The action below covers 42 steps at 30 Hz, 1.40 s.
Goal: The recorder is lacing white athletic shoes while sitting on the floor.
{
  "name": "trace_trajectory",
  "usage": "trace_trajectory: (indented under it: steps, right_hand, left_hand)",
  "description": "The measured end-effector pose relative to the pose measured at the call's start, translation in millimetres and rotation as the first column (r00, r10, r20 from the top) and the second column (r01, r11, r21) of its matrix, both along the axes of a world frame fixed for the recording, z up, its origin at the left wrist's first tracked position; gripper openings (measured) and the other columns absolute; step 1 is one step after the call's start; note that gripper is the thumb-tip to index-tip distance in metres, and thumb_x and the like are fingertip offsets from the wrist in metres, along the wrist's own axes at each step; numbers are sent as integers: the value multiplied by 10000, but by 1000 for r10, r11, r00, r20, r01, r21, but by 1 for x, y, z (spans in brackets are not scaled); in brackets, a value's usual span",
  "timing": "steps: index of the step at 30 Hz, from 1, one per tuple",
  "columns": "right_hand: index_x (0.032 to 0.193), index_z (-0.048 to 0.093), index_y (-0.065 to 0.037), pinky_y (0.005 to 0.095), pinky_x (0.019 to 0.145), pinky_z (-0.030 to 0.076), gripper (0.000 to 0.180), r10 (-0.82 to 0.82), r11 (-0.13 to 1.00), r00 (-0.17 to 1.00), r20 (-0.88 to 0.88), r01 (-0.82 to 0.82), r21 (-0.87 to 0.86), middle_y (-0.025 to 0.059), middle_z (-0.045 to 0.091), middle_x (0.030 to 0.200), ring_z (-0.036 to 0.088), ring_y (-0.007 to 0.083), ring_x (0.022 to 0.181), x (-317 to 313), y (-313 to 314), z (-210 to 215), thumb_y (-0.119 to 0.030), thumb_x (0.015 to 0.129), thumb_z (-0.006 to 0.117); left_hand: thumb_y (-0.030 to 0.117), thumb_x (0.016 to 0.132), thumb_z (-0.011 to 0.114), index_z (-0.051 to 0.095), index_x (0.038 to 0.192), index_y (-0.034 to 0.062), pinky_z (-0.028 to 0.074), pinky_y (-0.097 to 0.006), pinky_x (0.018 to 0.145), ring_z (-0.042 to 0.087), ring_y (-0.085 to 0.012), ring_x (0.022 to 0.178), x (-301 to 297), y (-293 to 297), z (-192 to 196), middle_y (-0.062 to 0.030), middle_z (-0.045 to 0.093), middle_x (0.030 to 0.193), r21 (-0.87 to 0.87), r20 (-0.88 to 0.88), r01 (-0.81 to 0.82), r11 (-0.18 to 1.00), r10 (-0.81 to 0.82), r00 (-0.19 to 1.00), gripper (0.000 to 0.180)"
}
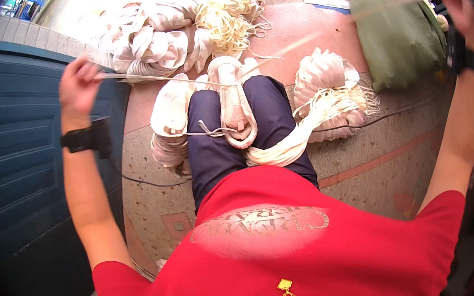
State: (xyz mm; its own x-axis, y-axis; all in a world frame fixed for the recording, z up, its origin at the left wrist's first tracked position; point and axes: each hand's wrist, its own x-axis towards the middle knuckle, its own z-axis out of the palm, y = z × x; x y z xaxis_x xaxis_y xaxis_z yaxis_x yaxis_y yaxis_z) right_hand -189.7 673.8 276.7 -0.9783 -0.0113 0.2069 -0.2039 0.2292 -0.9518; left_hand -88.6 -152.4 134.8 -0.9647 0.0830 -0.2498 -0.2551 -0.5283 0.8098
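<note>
A single head-worn fisheye camera looked steeply down from close above the seated person's red shirt (273, 261) and lap, facing the far floor (366, 156); its dark rim curved the left and right edges.

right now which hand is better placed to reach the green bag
Right. The right hand is raised just beside the green bag, pulling a lace end. The left hand pinches the other lace end far across the white shoe on the lap.

A white shoe (235, 102) lies sole-down on the person's lap, toe pointing away, with a pale lace (182, 78) stretched taut sideways from it.
</note>
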Motion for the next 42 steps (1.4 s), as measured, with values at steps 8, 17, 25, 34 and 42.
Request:
trace_trajectory:
  steps: [8,17,25,34,42]
  right_hand:
    - [767,544,-77,210,589,437,56,-93,831,882,461,324,-452,14,537,696,522,99,635,94,-147,-265,-73,821,534]
    - [831,611,-11,285,595,449,190,385,867,793,473,-486,109,104,610,708,585,158,634,151,-437,-332,-180,789,536]
    - [786,605,-7,418,702,431,249,260,734,887,383,-439,518,200,590,770,571,348,761,143,-463,-338,-193,783,439]
    - [706,594,26,407,612,473,235,135,578,923,360,-368,728,224,594,726,600,329,684,139,-488,-337,-162,744,458]
    - [719,611,-76,410,730,412,122,530,392,848,6,-251,885,112,613,741,602,252,766,141,-479,-335,-98,710,491]
  left_hand:
    - [159,856,397,356,592,151,270,-278,458,320,-92,408,83,-197,-46,44,293,464,-390,312,-570,723,686,657,268]
    - [345,829,540,507,847,49,286,-211,417,286,-44,400,53,62,-149,69,314,481,-116,528,69,991,2,849,298]
    - [174,813,535,546,909,36,338,-176,442,445,-57,511,69,159,-155,11,497,638,-439,471,418,795,-192,861,168]
    - [148,805,550,582,855,13,368,-180,510,441,-45,556,72,163,-166,31,519,657,-653,324,390,649,-227,919,148]
    - [168,801,524,604,793,-2,403,-262,550,510,-123,586,89,156,-182,-49,566,643,-790,249,285,543,-142,958,189]
